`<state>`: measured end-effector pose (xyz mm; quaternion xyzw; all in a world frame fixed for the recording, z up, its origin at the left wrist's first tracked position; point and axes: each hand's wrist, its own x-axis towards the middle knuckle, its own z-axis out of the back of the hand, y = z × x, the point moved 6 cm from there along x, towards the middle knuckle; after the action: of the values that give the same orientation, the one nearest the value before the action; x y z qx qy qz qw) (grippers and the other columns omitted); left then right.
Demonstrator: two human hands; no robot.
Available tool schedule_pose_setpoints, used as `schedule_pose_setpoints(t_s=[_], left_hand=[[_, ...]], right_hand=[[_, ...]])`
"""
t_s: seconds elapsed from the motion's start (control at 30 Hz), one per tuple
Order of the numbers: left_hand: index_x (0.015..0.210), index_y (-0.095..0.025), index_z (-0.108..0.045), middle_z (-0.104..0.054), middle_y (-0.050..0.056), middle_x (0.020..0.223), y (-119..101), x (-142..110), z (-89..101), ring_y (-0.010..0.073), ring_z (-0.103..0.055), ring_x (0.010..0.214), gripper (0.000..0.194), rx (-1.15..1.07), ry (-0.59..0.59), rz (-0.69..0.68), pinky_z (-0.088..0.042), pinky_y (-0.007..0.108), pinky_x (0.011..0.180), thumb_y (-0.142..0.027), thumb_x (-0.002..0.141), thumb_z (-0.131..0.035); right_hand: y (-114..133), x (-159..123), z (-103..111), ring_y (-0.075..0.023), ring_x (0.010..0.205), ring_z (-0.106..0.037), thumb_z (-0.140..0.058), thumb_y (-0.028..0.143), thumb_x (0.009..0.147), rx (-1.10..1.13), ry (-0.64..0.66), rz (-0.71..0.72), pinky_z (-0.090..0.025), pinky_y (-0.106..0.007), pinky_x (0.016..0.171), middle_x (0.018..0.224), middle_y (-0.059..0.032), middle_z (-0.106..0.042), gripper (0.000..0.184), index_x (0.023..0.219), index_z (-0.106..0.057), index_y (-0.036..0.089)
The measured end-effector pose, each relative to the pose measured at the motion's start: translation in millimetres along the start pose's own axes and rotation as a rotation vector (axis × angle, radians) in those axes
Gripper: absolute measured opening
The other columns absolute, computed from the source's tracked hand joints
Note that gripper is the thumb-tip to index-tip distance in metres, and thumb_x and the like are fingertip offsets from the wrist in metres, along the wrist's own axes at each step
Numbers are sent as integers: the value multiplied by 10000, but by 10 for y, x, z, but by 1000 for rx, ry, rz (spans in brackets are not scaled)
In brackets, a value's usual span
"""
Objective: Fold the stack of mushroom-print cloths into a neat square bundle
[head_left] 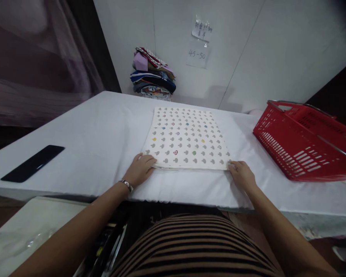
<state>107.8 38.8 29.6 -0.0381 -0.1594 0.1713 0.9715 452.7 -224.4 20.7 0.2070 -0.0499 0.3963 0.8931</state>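
Two hands' worth of grip on one folded cloth point(187, 140). Grasping its near left corner with the left hand point(139, 169); pinching its near right corner with the right hand point(242, 175). Laid flat mid-counter point(103, 130), on a white cover, just back from the near edge. White with rows of grey mushrooms (plus a few in red, yellow, blue, green and purple). Layered along the near side, between the hands. Around the left wrist, a silver bracelet point(127, 186). Right end of the counter: a red basket point(276, 142) with slotted sides and metal handles, well apart from the right hand. Left side: a flat black object point(33, 163), glossy, hard to identify. At the far edge, by the pale wall point(230, 50): a stack of folded clothes point(154, 79), mixed colours. Higher up, a handwritten paper point(202, 30), too blurred to read, above a sheet point(197, 55) marked 45-50. Bottom, between the arms: a striped shirt point(196, 246), brown and black.
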Motion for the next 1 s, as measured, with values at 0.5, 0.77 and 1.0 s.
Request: schedule_pose_setpoints(t_s=[0.5, 0.77, 1.0], left_hand=[[838, -214, -641, -633, 23, 897, -746, 589, -358, 172, -533, 865, 199, -176, -5, -5, -395, 329, 777, -304, 876, -467], [881, -200, -620, -631, 34, 869, -784, 637, -367, 179, -545, 845, 221, -140, 0, 20, -402, 323, 738, -352, 877, -460], [828, -200, -619, -624, 41, 826, -773, 674, -322, 178, -550, 806, 265, -73, -68, 20, -412, 337, 720, -281, 909, -380]], right_hand=[[1445, -72, -420, -191, 834, -580, -499, 214, 859, 169, 120, 813, -441, -315, 750, 881, -67, -662, 193, 886, -690, 212], [1395, -48, -464, -189, 853, -551, -457, 198, 886, 232, 102, 677, -431, -323, 777, 898, -77, -640, 178, 855, -631, 177], [1417, -47, -461, -210, 885, -543, -420, 178, 891, 266, 60, 709, -443, -355, 778, 949, -92, -621, 186, 906, -606, 186]])
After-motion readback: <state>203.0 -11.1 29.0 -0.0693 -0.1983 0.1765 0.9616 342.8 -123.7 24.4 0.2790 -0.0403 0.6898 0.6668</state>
